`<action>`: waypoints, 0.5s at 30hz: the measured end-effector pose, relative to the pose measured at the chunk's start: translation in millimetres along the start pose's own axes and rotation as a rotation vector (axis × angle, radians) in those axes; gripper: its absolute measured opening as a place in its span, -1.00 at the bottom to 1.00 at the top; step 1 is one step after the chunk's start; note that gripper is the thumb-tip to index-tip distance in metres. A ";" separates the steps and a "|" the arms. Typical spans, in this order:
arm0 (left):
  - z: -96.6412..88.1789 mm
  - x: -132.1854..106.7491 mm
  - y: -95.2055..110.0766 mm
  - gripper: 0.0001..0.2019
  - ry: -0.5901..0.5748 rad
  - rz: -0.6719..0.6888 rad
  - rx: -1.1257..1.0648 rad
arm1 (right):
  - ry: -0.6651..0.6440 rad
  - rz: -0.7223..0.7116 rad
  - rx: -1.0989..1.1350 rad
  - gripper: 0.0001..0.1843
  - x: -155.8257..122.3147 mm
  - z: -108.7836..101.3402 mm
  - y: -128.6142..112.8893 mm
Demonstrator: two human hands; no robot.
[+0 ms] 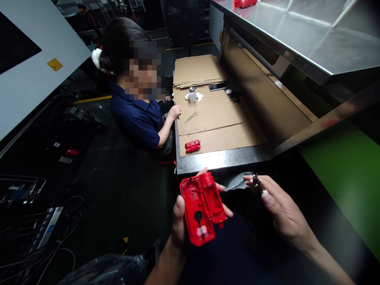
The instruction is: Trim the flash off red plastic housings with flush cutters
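Note:
My left hand [181, 221] grips a red plastic housing [202, 208], its hollow inner side facing up, with a black round part near its lower end. To its right, my right hand [279, 209] pinches a small dark part [257, 181] between thumb and fingertips. Both hands hover below the front edge of a metal workbench [225, 160]. A second red housing [192, 146] lies closed on the cardboard near that edge.
A co-worker in a dark blue shirt [136, 118] sits at the bench's left side, one hand [174, 112] on the cardboard. On the cardboard sheets [213, 114] lie tweezers [191, 116], a small white bottle [192, 95] and a phone [217, 86]. Cables and a power strip [47, 227] cover the floor at left.

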State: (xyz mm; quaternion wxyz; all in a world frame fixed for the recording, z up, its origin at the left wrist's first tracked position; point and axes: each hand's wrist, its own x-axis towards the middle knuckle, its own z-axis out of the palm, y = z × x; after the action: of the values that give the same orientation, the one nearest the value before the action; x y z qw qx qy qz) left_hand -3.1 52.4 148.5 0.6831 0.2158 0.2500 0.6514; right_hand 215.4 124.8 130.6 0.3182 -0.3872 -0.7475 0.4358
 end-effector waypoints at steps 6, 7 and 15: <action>-14.4 -5.0 -13.9 -0.12 -0.043 0.129 0.209 | -0.056 -0.228 -0.466 -0.55 11.8 -1.3 -40.7; -15.2 -4.5 -14.9 -0.14 -0.053 0.149 0.227 | -0.065 -0.250 -0.499 -0.57 14.0 0.5 -48.7; -13.0 -2.6 -15.6 -0.16 -0.004 0.210 0.320 | -0.130 -0.287 -0.580 -0.53 20.9 15.3 -71.8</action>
State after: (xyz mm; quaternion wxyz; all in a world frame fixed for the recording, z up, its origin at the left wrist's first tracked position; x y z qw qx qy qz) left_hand 0.9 48.4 128.8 0.5687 0.3479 0.3251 0.6707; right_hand 170.9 113.5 191.6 0.2043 -0.3239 -0.9062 0.1793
